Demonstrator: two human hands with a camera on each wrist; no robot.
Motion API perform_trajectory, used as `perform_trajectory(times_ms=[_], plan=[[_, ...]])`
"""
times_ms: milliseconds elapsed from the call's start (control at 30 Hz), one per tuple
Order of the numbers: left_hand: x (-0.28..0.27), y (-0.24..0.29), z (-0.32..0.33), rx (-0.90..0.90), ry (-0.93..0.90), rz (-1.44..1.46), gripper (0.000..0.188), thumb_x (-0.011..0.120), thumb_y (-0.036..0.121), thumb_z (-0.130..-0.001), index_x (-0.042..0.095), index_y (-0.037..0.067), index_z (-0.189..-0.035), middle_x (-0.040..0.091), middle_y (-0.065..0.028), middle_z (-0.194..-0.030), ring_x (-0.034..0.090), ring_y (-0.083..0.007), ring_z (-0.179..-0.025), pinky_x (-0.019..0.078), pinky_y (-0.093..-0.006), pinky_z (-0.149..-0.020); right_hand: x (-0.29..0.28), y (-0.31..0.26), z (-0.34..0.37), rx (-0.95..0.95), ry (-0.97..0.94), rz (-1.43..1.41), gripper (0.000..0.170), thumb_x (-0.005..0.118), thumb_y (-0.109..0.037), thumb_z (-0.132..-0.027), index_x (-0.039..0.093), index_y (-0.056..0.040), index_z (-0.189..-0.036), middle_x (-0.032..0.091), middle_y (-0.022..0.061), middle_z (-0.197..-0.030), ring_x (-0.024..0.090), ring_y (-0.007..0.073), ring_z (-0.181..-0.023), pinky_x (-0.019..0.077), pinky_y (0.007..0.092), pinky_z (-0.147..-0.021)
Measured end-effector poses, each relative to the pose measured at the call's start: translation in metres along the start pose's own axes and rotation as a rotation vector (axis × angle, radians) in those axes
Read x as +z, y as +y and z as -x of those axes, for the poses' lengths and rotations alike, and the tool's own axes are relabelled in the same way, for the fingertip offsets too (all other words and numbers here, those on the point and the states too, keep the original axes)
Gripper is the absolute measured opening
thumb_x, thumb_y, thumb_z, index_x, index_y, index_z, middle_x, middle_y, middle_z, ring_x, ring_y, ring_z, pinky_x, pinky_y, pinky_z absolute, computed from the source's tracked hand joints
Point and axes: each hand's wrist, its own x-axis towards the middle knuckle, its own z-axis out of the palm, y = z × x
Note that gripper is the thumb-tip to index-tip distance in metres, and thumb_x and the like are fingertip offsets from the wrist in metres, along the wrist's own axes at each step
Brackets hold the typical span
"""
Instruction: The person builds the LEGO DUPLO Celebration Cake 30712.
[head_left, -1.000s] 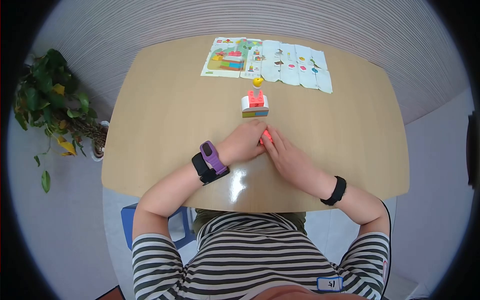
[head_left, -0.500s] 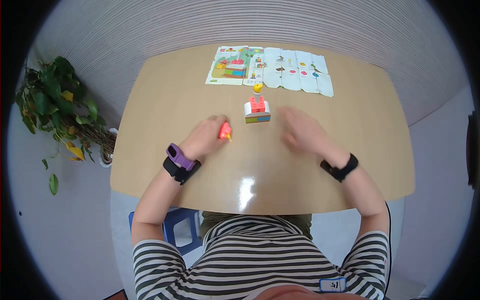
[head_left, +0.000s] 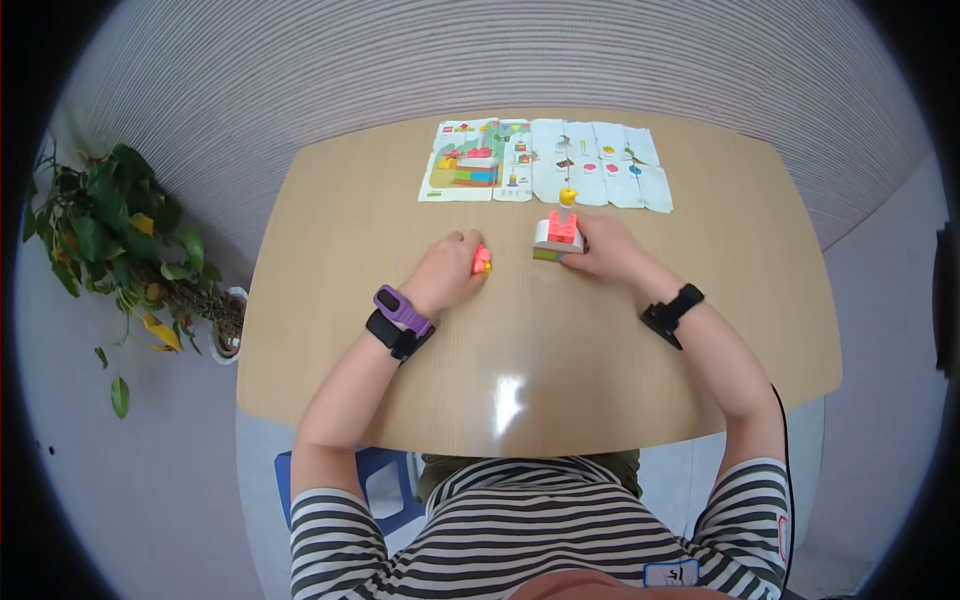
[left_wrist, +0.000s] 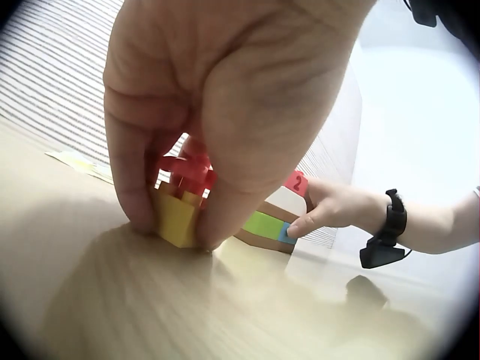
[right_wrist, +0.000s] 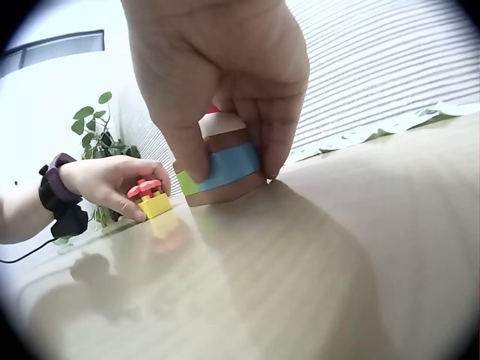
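Observation:
On the table, my left hand pinches a small build, a yellow brick with a red piece on top, between thumb and fingers. To its right, my right hand grips the right end of a layered brick build. That build has brown, green and blue layers, a white rounded piece, a red brick marked 2 and a yellow piece at the top. In the right wrist view, thumb and fingers stand on either side of its blue brick. The two builds are apart.
An unfolded instruction sheet lies at the back of the table, behind both builds. Left of the table stands a potted plant, and a blue stool is below the front edge.
The hands, together a second ago, are now apart. My left hand has moved left with the small build. My right hand has reached the layered build, which now stands farther right.

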Motion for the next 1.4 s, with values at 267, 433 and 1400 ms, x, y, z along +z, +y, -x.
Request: perform_trajectory(times_ms=[267, 433, 1400], plan=[[0.008, 0.007, -0.011, 0.007, -0.015, -0.01, 0.027, 0.063, 0.017, -0.078, 0.051, 0.0, -0.096, 0.06, -0.0232, -0.083, 0.059, -0.0391, -0.083, 0.0485, -0.0448, -0.074, -0.001, 0.001, 0.008, 0.006, 0.002, 0.042, 0.04, 0.07, -0.027, -0.074, 0.054, 0.0001, -0.099, 0.064, 0.0204, -0.089, 0.061, 0.0374, -0.085, 0.0491, 0.0442, -0.074], [0.011, 0.006, -0.01, 0.003, -0.006, -0.019, 0.027, 0.063, 0.017, -0.078, 0.051, 0.0, -0.095, 0.06, -0.0232, -0.082, 0.059, -0.0392, -0.082, 0.0486, -0.0448, -0.073, -0.001, 0.001, 0.008, -0.009, 0.011, 0.057, 0.042, 0.07, -0.026, -0.074, 0.053, 0.0007, -0.101, 0.063, 0.021, -0.089, 0.06, 0.038, -0.086, 0.049, 0.0442, -0.075], [-0.019, 0.042, 0.081, -0.072, -0.214, -0.148, 0.046, 0.071, 0.029, -0.075, 0.051, 0.0, -0.106, 0.059, -0.0205, -0.093, 0.06, -0.0366, -0.088, 0.0505, -0.0426, -0.075, 0.253, 0.059, 0.467, 0.752, -0.569, 0.186, 0.027, 0.057, -0.032, -0.08, 0.066, -0.0066, -0.083, 0.065, 0.0185, -0.072, 0.065, 0.0391, -0.067, 0.0521, 0.0436, -0.057]])
